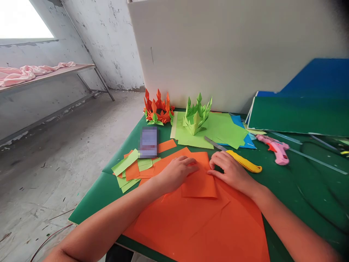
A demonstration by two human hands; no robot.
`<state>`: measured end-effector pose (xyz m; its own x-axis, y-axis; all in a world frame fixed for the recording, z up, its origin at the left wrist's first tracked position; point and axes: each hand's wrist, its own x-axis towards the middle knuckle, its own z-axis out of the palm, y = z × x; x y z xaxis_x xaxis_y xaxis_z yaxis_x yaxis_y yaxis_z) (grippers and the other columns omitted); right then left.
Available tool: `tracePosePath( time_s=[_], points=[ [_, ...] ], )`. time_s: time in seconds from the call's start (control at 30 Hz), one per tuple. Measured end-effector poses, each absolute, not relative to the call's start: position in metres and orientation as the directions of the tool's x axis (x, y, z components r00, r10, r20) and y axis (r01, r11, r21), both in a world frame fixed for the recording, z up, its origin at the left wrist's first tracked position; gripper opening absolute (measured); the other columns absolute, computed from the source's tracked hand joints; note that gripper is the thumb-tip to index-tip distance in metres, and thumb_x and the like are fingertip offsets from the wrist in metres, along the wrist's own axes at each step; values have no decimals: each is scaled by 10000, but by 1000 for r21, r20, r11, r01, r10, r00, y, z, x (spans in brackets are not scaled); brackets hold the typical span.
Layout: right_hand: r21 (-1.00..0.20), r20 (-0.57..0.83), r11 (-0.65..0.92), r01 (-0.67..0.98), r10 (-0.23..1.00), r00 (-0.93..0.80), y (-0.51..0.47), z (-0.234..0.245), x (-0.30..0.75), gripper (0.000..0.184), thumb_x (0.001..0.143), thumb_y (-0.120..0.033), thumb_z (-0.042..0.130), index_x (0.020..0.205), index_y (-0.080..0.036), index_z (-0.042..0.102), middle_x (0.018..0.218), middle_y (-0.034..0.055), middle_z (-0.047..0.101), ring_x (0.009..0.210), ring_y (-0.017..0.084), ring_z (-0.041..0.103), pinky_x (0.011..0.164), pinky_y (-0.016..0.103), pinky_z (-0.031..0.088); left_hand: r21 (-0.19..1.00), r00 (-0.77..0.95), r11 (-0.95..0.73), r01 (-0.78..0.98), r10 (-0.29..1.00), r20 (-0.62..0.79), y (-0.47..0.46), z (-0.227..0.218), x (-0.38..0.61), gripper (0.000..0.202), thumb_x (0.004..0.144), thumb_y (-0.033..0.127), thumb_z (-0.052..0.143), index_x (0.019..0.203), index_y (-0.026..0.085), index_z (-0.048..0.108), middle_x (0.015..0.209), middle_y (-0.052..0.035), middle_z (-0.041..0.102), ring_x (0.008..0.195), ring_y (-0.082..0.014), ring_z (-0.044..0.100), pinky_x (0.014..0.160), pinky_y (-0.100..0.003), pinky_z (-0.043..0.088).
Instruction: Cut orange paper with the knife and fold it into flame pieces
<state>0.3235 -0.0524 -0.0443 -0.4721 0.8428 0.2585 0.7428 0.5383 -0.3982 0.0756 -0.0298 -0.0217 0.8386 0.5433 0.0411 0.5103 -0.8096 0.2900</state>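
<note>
A small orange paper sheet (200, 180) lies on top of larger orange sheets (201, 229) on the green table (300, 189). My left hand (176, 173) rests flat on the small sheet's left side, fingers stretched toward its top edge. My right hand (230, 169) presses on the sheet's right edge with fingers bent down, nothing held in it. A yellow utility knife (245, 163) with its blade out lies just behind my right hand.
An orange folded paper crown (158, 109) and a green one (196, 114) stand at the back, the green one on light green sheets (218, 133). Paper strips (131, 167), a blurred card (148, 142), a pink glue gun (276, 149), green and blue boards (300, 112), a white panel (231, 47).
</note>
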Motion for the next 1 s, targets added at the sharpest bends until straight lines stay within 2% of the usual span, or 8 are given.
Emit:
tracePosePath(
  time_s=[0.23, 0.33, 0.43, 0.53, 0.67, 0.7, 1.0],
  points=[
    [-508, -35, 505, 697, 797, -603, -78, -30, 322, 339, 899, -445, 623, 720, -217, 448, 808, 3, 523, 794, 192, 473, 716, 330, 384, 287, 845, -820, 495, 531, 61, -27, -24, 74, 465, 824, 5, 512, 1219, 213, 641, 1368, -81, 563, 1152, -256, 562, 975, -383, 486],
    [-534, -71, 469, 704, 804, -590, -84, -31, 320, 351, 892, -432, 634, 716, -214, 423, 791, -8, 517, 776, 184, 459, 703, 314, 363, 286, 852, -826, 486, 521, 56, -26, -23, 74, 455, 827, 13, 525, 1220, 207, 647, 1369, -86, 562, 1157, -254, 564, 975, -378, 488],
    [-504, -18, 464, 729, 838, -546, -76, -37, 321, 339, 906, -397, 622, 711, -215, 412, 760, -8, 519, 748, 182, 449, 670, 300, 340, 283, 860, -834, 474, 507, 54, -25, -22, 74, 469, 808, 16, 545, 1223, 207, 651, 1375, -87, 557, 1145, -251, 567, 964, -367, 491],
    [-423, 109, 443, 791, 891, -441, -58, -46, 324, 335, 938, -378, 577, 705, -217, 397, 745, 1, 526, 736, 187, 461, 636, 291, 321, 274, 865, -842, 465, 498, 63, -24, -22, 74, 443, 826, 48, 542, 1224, 208, 653, 1370, -96, 561, 1131, -257, 573, 959, -381, 492],
    [-189, 304, 429, 883, 881, -363, -30, -55, 324, 338, 962, -381, 527, 698, -222, 388, 699, 2, 526, 699, 188, 470, 626, 294, 305, 259, 868, -848, 462, 492, 63, -23, -24, 75, 426, 834, 63, 530, 1216, 206, 656, 1367, -92, 561, 1102, -254, 582, 951, -385, 494],
    [-167, 335, 403, 900, 882, -333, -24, -56, 323, 342, 967, -392, 514, 696, -223, 392, 689, 8, 523, 689, 193, 462, 623, 301, 294, 258, 866, -846, 466, 496, 63, -23, -25, 74, 427, 832, 59, 529, 1208, 211, 660, 1366, -85, 563, 1100, -251, 582, 952, -381, 493],
    [-125, 425, 314, 941, 874, -235, -8, -62, 320, 385, 976, -467, 466, 683, -225, 406, 654, 25, 511, 677, 208, 435, 605, 312, 238, 257, 848, -830, 496, 526, 64, -25, -26, 74, 445, 863, 53, 476, 1232, 240, 639, 1366, -63, 565, 1146, -247, 561, 955, -393, 480]
  ],
)
